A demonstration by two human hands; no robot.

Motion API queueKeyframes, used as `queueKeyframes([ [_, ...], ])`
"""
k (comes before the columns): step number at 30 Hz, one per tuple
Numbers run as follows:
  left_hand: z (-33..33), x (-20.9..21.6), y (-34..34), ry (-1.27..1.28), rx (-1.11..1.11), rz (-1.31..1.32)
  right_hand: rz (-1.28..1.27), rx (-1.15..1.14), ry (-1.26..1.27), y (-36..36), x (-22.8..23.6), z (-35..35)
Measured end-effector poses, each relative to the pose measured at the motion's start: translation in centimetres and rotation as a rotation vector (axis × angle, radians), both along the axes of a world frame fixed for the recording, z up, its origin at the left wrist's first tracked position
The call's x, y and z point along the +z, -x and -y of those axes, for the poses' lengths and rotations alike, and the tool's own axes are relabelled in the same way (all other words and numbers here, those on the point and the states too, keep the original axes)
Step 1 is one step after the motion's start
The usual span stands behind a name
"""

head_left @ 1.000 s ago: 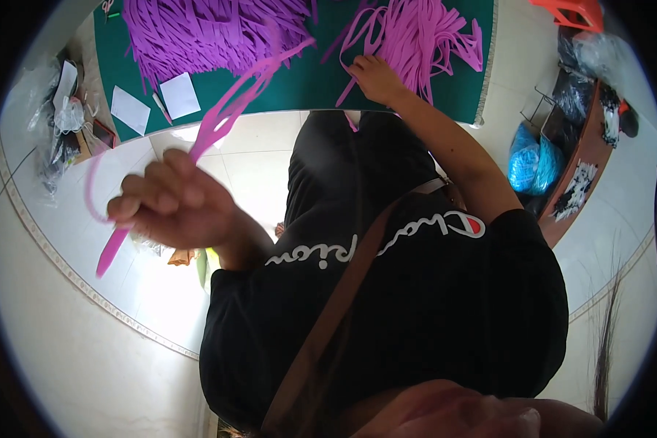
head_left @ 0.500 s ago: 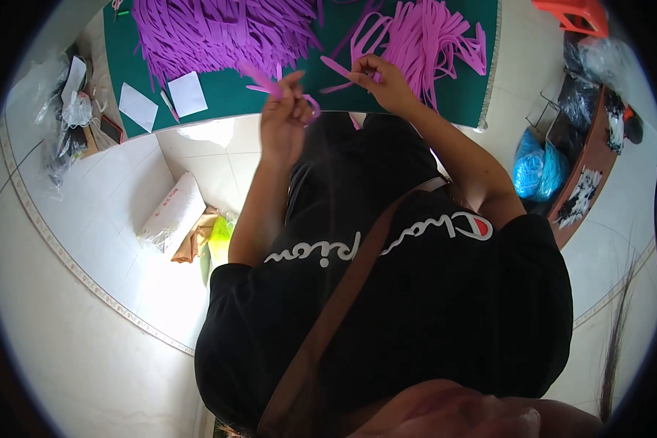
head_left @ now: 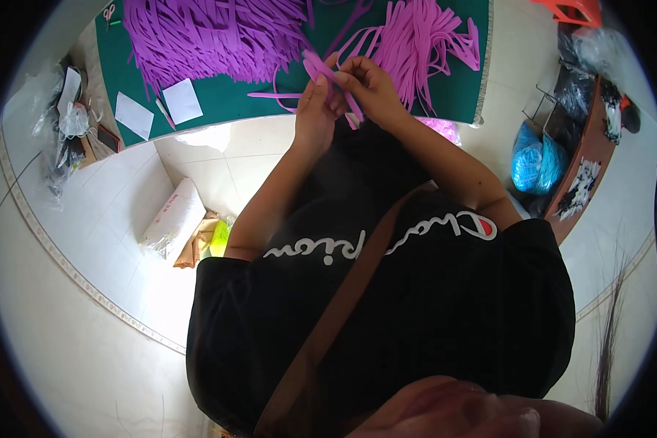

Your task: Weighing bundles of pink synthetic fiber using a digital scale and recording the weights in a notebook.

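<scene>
From my end of the head view, both hands meet over the near edge of the green tabletop (head_left: 228,105), with the pink strip (head_left: 314,66) between them. The left hand (head_left: 315,117) is pinched on it, thumb against fingers; the right hand (head_left: 374,86) has thumb and forefinger closed on it just beside. I cannot tell whether it is one length or several, since the fingers cover the crossing. To work it well, I judge the left pinch should sit close to that crossing, firm but not crushing, while the right does the fine shaping, so the band lies flat and does not twist. One free end reaches left over the tabletop; I would leave it slack and clear of the purple pile (head_left: 212,40), well away from the white papers (head_left: 182,101) by the near left corner. Strands from the pink pile (head_left: 420,55), toward the right edge, reach close to the right fingers, so I would watch for a loop snagging there.
</scene>
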State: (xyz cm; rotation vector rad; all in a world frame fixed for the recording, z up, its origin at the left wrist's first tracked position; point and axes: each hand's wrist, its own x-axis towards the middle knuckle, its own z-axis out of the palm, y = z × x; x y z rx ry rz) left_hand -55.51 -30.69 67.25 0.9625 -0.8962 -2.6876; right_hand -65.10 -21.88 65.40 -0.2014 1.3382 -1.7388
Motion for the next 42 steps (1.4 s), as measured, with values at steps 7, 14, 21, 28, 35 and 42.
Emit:
queueKeyframes([
  [7, -0.7, 1.4, 0.4, 0.048, 0.007, 0.033, -0.211, 0.299, -0.202, 0.7, 0.7, 0.3],
  [14, 0.5, 0.5, 0.6, 0.296, 0.03, 0.09, -0.203, 0.341, -0.229, 1.1, 1.2, 0.0],
  [21, 0.0, -0.3, 1.1, 0.023, 0.208, -0.051, 0.141, 0.351, -0.098, 1.3, 0.5, -0.8],
  [28, 6.5, 5.1, -0.2, 0.396, 0.395, -0.268, 0.231, 0.297, -0.088, 5.7, 2.7, -6.2],
  [35, 9.3, 17.0, -3.5, 0.516, 0.371, -0.439, 0.559, 0.254, -0.001, 9.5, 5.7, -11.2],
  [42, 6.2, 12.3, -0.8, 0.266, 0.052, -0.321, 0.087, 0.306, 0.035, 8.1, 9.5, -10.1],
])
